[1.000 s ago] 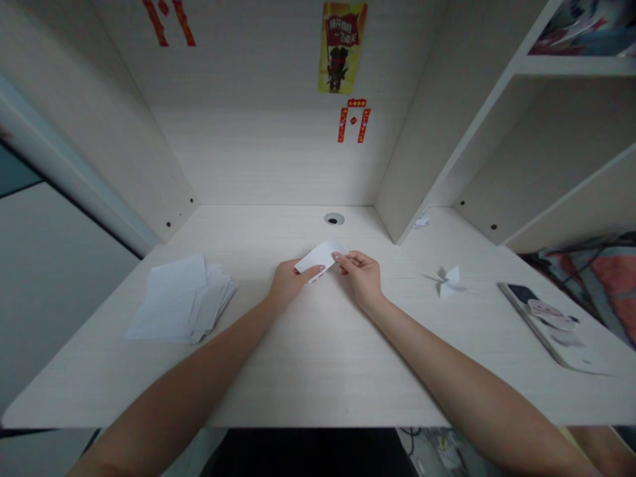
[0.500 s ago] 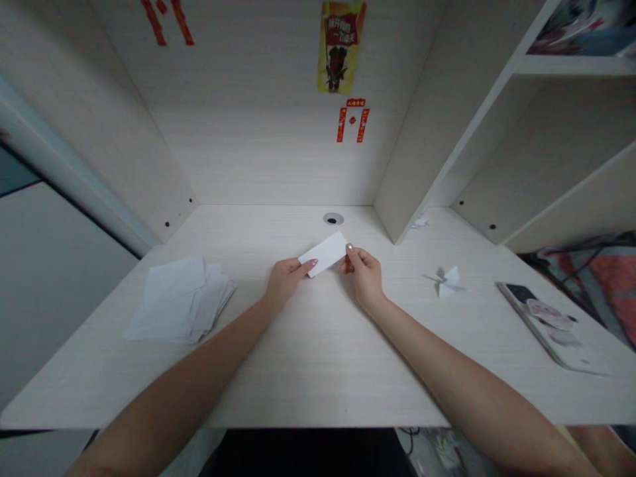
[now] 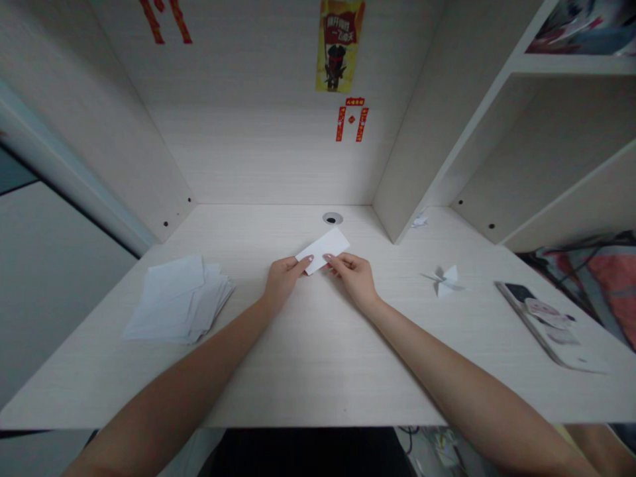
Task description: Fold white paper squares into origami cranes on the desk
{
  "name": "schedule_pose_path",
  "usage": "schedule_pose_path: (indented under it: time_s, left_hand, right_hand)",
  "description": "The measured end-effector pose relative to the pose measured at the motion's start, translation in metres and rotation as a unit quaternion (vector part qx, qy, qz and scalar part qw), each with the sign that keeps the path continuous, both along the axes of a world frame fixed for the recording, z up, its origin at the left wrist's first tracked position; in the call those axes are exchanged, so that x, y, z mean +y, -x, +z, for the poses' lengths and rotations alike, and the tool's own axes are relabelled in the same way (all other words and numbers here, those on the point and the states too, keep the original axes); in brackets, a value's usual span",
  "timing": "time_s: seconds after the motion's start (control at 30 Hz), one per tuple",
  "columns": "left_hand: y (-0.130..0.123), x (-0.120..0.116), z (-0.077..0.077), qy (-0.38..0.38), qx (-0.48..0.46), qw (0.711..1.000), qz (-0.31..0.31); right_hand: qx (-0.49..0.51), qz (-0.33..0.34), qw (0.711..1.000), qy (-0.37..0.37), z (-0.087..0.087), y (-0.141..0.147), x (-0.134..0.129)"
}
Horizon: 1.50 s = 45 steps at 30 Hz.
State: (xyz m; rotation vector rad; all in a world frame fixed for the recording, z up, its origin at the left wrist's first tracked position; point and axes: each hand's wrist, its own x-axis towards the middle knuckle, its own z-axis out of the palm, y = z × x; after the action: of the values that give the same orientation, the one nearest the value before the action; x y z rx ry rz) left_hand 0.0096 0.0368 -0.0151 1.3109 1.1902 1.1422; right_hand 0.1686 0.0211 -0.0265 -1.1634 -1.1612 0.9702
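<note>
A folded white paper strip [image 3: 322, 248] is held slightly tilted over the middle of the desk, its right end higher. My left hand [image 3: 285, 278] pinches its lower left corner, thumb on top. My right hand [image 3: 355, 275] grips the lower edge right of the middle, with the thumb on top and the fingers partly hidden beneath. To the left lies a loose stack of white paper sheets [image 3: 171, 298]. A small folded white paper pinwheel shape [image 3: 446, 281] rests on the desk to the right.
A phone [image 3: 544, 324] in a decorated case lies at the right of the desk [image 3: 318, 371]. An upright divider panel [image 3: 422, 132] stands behind my right hand. A round cable hole [image 3: 332, 218] is near the back wall. Striped fabric [image 3: 596, 271] lies at the far right.
My right hand has slid left along the paper strip, from its right end to the lower edge nearer my left hand. My left hand has barely moved.
</note>
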Motion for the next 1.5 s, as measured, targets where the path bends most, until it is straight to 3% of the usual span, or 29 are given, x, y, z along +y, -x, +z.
schedule_pose_path:
  time_s: [0.13, 0.3, 0.37, 0.47, 0.67, 0.87, 1.03, 1.5]
  left_hand:
    - [0.0, 0.001, -0.001, -0.008, 0.002, 0.999, -0.037]
    - [0.002, -0.004, -0.004, -0.038, 0.085, 0.984, -0.15]
    - [0.002, -0.005, -0.008, -0.054, 0.12, 0.978, -0.162]
    - [0.001, -0.004, -0.013, -0.058, 0.122, 0.981, -0.139]
    - [-0.001, 0.002, -0.012, -0.041, -0.005, 0.997, -0.07]
    - [0.002, 0.0, -0.011, -0.012, 0.021, 0.998, -0.055]
    - [0.0, -0.004, -0.007, 0.006, -0.044, 0.999, -0.028]
    - [0.0, -0.001, -0.006, 0.027, -0.108, 0.991, 0.071]
  right_hand:
    - [-0.031, 0.015, 0.999, -0.02, -0.005, 0.002, 0.001]
    - [-0.021, 0.015, 0.999, -0.036, -0.006, 0.002, 0.0]
    - [-0.052, 0.008, 0.998, -0.038, -0.005, 0.003, -0.001]
    - [-0.116, 0.005, 0.992, -0.045, -0.004, 0.003, -0.003]
    - [-0.15, 0.032, 0.988, -0.03, -0.005, 0.001, -0.004]
    - [-0.171, 0.085, 0.982, -0.017, -0.008, 0.006, -0.008]
    - [-0.203, 0.098, 0.974, -0.025, -0.005, 0.009, -0.011]
    - [-0.189, 0.159, 0.968, -0.034, 0.003, 0.012, -0.014]
